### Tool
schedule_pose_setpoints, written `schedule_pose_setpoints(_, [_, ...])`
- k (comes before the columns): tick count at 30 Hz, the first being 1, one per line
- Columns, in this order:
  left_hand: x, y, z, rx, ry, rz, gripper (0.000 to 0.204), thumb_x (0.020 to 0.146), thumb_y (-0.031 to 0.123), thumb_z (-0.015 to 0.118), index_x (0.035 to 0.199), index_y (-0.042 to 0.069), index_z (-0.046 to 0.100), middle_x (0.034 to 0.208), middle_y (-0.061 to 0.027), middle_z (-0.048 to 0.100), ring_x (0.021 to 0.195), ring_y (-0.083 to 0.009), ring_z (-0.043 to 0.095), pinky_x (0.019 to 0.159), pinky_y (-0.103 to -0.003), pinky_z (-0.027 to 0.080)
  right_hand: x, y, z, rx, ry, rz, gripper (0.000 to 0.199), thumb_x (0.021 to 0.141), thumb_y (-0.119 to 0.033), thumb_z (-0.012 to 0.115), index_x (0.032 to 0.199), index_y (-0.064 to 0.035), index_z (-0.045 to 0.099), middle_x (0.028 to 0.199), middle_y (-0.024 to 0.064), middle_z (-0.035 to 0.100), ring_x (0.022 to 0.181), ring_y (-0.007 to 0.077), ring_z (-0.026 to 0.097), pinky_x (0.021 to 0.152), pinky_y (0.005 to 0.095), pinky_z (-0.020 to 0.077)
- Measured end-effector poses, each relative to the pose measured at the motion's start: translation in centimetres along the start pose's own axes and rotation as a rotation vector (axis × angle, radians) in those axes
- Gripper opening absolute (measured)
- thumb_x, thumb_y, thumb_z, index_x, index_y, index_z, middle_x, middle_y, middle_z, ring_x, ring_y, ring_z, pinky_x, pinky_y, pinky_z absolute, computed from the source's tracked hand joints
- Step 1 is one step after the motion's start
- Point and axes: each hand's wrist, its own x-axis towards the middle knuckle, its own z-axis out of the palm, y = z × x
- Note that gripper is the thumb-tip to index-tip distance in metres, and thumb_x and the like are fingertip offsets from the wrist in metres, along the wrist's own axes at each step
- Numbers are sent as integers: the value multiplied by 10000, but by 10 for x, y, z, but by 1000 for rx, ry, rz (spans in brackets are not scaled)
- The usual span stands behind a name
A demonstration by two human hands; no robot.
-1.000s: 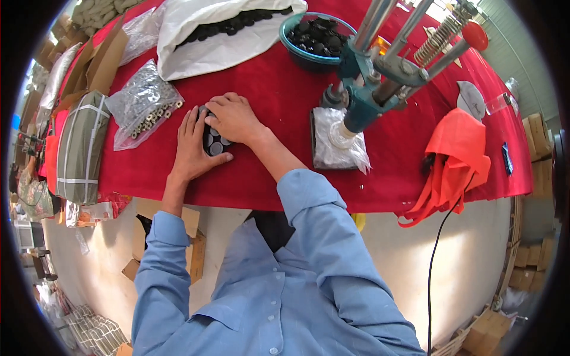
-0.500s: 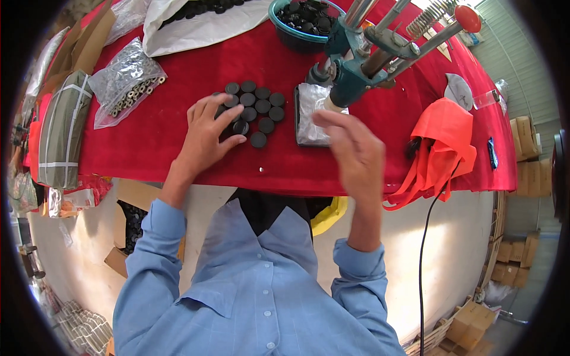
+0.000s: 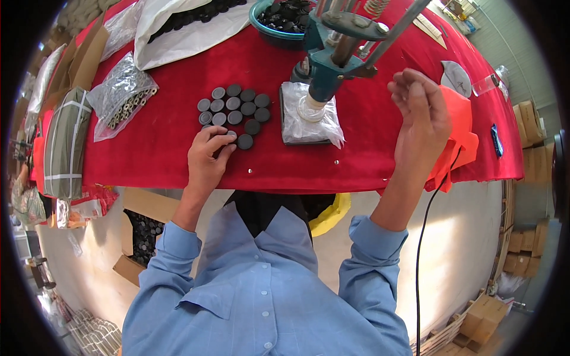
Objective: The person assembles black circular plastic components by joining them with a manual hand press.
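Discs (image 3: 234,117) set out on worktop (image 3: 142,166), more in bowl (image 3: 256,26); left hand (image 3: 206,155) pinching one, right hand (image 3: 423,123) empty, loosely uncurled.

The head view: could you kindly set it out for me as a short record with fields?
Left hand: fingertips at the near edge of the black discs
Right hand: raised right of the teal press, nothing visible in it
Discs: loose cluster lying on the red cloth
Far side: teal bowl and white sack, both with black pieces
Left side: clear bag with small rings
Right side: orange fabric, partly behind the right hand
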Motion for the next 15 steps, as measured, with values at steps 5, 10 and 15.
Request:
schedule_pose_setpoints(5, [-6,9,5,9,38,-162,293,766,-11,792,1035,62,698,1069,-81,686,862,-228,646,710,-312,531,41,-5,13,88,47,-84,259,997,-144,583,1143,51,672,1006,150,713,887,219,712,806,300,558])
schedule_pose_setpoints(10, [14,38,10,26,183,-223,341,780,21,808,1078,35,644,1044,-82,704,805,-193,662,712,-292,536,77,-16,22,101,83,-181,340,1025,-236,542,1208,32,645,1024,166,688,932,251,677,863,387,517])
schedule_pose_setpoints(15, [55,80,66,-232,84,-115,581,773,77,842,1248,41,510,1009,-100,716,799,-196,664,710,-311,541,90,-50,54,291,-103,-111,367,1056,-381,498,1177,-46,585,965,90,699,856,176,662,760,334,527])
